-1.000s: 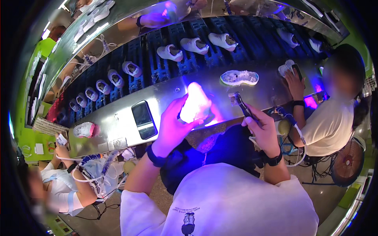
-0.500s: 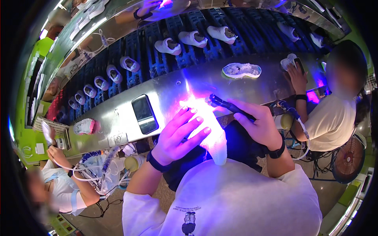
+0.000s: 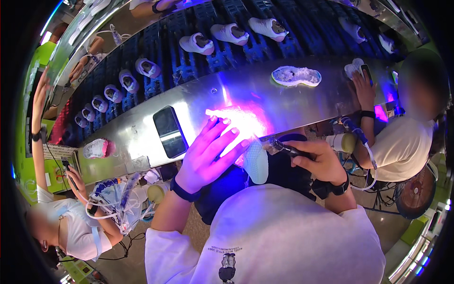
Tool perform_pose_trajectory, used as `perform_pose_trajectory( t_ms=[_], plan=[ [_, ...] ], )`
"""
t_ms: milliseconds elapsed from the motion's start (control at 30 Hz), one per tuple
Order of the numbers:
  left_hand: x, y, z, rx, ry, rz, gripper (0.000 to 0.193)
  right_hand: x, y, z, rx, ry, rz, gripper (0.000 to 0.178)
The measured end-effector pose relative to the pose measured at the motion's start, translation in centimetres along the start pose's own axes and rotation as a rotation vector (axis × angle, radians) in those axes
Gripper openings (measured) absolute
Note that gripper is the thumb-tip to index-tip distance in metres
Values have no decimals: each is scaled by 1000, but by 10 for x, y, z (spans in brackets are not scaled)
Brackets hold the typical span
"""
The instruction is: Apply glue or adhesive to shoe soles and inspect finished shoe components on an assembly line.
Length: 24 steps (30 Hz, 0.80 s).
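Observation:
A pale knit shoe [image 3: 256, 163] extends over the table's near edge. Its far part is washed out by a glaring white and violet light. My left hand [image 3: 208, 154] grips the shoe from the left, with its fingers stretched along the lit part and its thumb hidden. On the right, my right hand [image 3: 324, 161] is closed around a slim black torch [image 3: 289, 149]. The torch's head sits just right of the shoe and points toward it.
A metal table [image 3: 198, 102] borders a blue slatted conveyor [image 3: 175, 71] carrying several pale shoes. On the table lie a phone [image 3: 169, 131], a white sole [image 3: 296, 76] and a pink-ended sole [image 3: 98, 148]. Co-workers sit at left and right; the right one's hand [image 3: 364, 90] reaches onto the table.
My right hand and the torch have moved down, nearer to me. My left hand and the shoe have shifted slightly left. The left co-worker has raised an arm.

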<state>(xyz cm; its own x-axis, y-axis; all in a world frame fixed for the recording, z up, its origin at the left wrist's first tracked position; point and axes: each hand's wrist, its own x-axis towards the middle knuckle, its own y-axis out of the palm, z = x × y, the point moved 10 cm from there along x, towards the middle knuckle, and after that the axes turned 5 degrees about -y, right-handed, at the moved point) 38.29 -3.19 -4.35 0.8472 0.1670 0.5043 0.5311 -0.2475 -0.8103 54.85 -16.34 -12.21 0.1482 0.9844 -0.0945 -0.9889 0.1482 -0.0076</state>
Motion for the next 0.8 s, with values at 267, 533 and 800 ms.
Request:
perform_pose_trajectory(
  t_ms=[267,533,800],
  plan=[
    [-5,5,12,-37,-168,-74,52,19,-4,-2,48,-42,-28,42],
    [-5,6,10,-73,-319,-58,61,4,1,-12,30,6,-24,46],
    [-17,21,16,-71,-495,2,72,-24,14,-41,177,164,-28,50]
  ],
)
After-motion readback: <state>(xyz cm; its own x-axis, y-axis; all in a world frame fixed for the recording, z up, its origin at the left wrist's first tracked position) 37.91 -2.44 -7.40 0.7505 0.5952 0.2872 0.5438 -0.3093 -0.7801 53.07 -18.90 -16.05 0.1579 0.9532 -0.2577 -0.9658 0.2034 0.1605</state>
